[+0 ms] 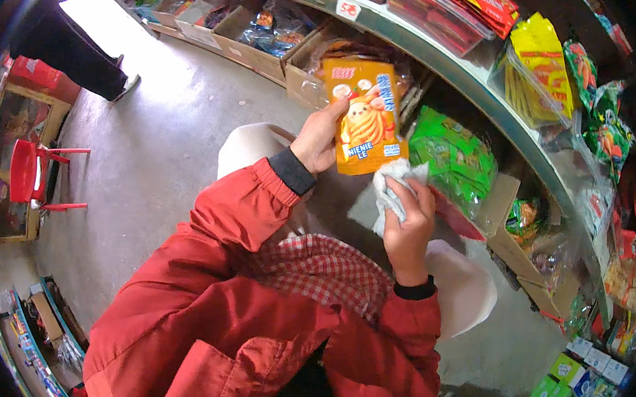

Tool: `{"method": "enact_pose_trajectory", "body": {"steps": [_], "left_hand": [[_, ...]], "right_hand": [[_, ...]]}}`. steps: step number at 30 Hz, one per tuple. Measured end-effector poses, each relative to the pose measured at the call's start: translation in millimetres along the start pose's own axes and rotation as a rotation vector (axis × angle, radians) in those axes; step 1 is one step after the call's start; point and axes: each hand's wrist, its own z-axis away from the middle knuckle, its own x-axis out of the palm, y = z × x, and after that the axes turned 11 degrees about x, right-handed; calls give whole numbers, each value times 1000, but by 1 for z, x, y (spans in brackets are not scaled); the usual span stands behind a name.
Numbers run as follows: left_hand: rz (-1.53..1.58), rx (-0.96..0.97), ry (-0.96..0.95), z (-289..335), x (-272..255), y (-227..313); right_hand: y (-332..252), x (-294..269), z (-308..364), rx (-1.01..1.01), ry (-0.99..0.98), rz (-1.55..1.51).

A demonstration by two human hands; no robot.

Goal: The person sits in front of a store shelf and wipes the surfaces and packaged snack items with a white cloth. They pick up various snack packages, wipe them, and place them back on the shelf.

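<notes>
An orange snack pouch (369, 120) with a cartoon figure on its front is held upright before me. My left hand (319, 136) grips it by its left edge, thumb on the front. In my right hand (409, 225) is a crumpled white cloth (390, 192), bunched under the fingers at the pouch's lower right corner. Part of the cloth hangs down below the hand. Whether the cloth presses on the pouch or only lies beside it, I cannot tell.
A shelf edge (452, 51) curves across the top and right. Beneath it stand cardboard boxes (251, 53) and green snack bags (454, 157). Yellow packets (545, 71) fill a clear bin. A red chair (29, 173) is at left; another person's leg (81, 57) shows at upper left.
</notes>
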Motion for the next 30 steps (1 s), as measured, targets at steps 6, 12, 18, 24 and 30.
{"method": "enact_pose_trajectory", "body": {"steps": [6, 12, 18, 24, 30], "left_hand": [[131, -106, 159, -5, -10, 12], [180, -169, 318, -39, 5, 16], [179, -105, 410, -110, -6, 19], [158, -114, 593, -193, -50, 7], [-42, 18, 360, -226, -95, 2]], "right_hand": [[12, -6, -3, 111, -60, -104], [10, -3, -6, 120, -88, -108], [12, -1, -6, 115, -106, -104], [19, 2, -5, 120, -119, -130], [22, 5, -5, 160, -148, -160]]}}
